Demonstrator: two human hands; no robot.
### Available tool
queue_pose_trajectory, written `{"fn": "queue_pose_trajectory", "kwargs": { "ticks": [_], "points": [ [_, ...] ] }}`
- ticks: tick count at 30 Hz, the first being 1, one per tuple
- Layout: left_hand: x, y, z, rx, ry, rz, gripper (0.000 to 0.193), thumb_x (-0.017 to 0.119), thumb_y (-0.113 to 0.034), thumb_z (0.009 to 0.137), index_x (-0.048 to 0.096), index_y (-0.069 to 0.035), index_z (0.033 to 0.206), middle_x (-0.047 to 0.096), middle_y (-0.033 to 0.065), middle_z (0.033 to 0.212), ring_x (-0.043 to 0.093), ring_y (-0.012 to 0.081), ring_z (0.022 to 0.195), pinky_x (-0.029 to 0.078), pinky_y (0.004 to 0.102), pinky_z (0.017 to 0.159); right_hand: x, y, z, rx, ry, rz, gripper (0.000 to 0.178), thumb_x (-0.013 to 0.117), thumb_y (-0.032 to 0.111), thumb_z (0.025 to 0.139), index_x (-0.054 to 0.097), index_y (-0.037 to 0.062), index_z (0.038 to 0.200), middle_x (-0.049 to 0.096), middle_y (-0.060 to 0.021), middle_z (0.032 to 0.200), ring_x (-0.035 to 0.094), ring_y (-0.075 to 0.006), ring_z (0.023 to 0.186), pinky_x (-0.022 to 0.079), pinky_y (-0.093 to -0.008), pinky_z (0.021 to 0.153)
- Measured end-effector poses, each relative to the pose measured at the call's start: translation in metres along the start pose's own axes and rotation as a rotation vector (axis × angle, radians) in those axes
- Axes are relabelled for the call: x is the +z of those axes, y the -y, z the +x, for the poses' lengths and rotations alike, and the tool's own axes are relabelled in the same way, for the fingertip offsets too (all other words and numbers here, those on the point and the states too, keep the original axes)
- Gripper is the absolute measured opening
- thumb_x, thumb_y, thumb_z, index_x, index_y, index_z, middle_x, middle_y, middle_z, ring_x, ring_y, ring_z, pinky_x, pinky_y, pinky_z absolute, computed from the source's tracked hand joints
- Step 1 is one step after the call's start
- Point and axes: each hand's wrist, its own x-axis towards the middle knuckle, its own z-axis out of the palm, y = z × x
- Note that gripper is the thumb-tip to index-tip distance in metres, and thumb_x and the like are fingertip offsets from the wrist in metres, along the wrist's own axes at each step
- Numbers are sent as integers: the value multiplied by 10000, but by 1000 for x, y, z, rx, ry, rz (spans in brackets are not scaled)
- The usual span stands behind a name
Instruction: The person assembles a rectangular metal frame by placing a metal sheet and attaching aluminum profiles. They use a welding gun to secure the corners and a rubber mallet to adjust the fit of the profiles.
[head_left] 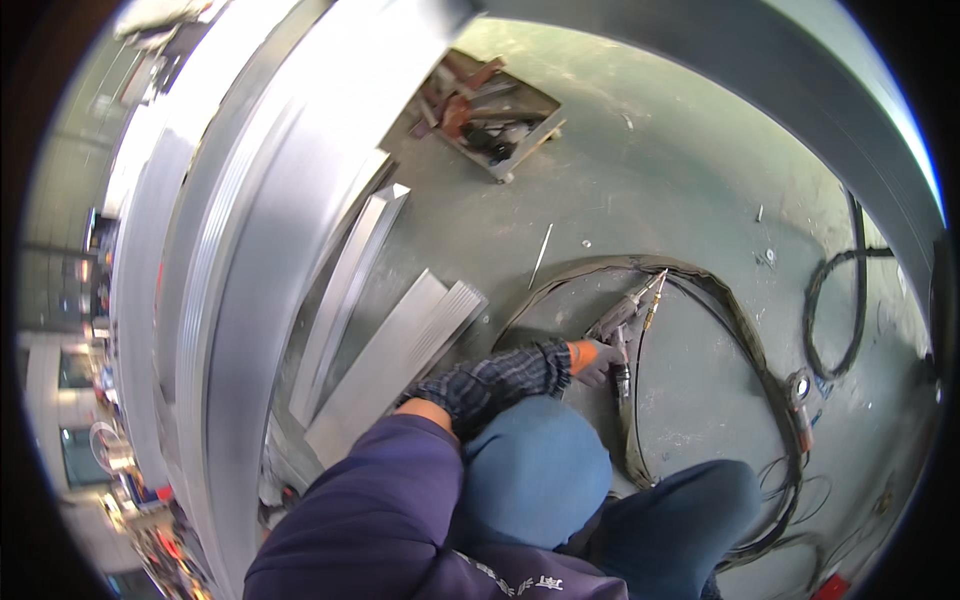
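Note:
My left hand (pixel 594 362), in a grey and orange glove below a dark checked oversleeve, is closed round the grip of a pistol-shaped tool (pixel 612 324). The tool looks like a welding gun, with a narrow nose pointing away and to the right, close over the floor. From its grip a covered hose (pixel 628 430) runs down toward my knees. Just right of the gun's nose is a brass-coloured fitting (pixel 652 308) on a thin black cable. I cannot see my right hand.
Long silvery metal beams (pixel 250 220) rise along the left, with shorter metal profiles (pixel 385 360) beside my arm. A low scrap cart (pixel 545 128) stands ahead. A thick covered hose (pixel 745 335) loops over the floor. A small round-headed tool (pixel 803 412) and coiled black hose (pixel 810 310) lie right.

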Motion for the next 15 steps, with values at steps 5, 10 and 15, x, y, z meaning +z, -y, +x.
{"fn": "queue_pose_trajectory", "kwargs": {
  "ticks": [5, 10, 15],
  "points": [
    [32, 3, -86, 413, -1071, 456, 633, 720, -350, 922, 504, 26, 1383, 629, 193, 1311, 619, 332, 1185, 512, 435, 1008, -53, 1, -17, 63, -54, 183, 336, 663, 314, 986, 752, 23, 1128, 769, -150, 1006, 728, -282, 871, 569, -404, 743],
    [12, 110, -288, 225, -2244, 1162, 1211, 828, -654, 692, 288, -141, 1647, 393, 149, 1642, 317, 352, 1536, 276, 500, 1252, -81, 59, -4, -43, 28, 397, 339, 655, 307, 1002, 748, 10, 1137, 764, -130, 994, 719, -243, 836, 562, -374, 715],
    [-9, 160, -329, -342, -2087, 991, 1118, 837, -565, 713, 330, -165, 1625, 421, 145, 1600, 330, 364, 1520, 246, 508, 1261, -127, 80, 9, -146, 24, 637, 342, 647, 299, 1018, 744, -2, 1145, 759, -110, 982, 710, -205, 800, 554, -344, 687]
  ]
}}
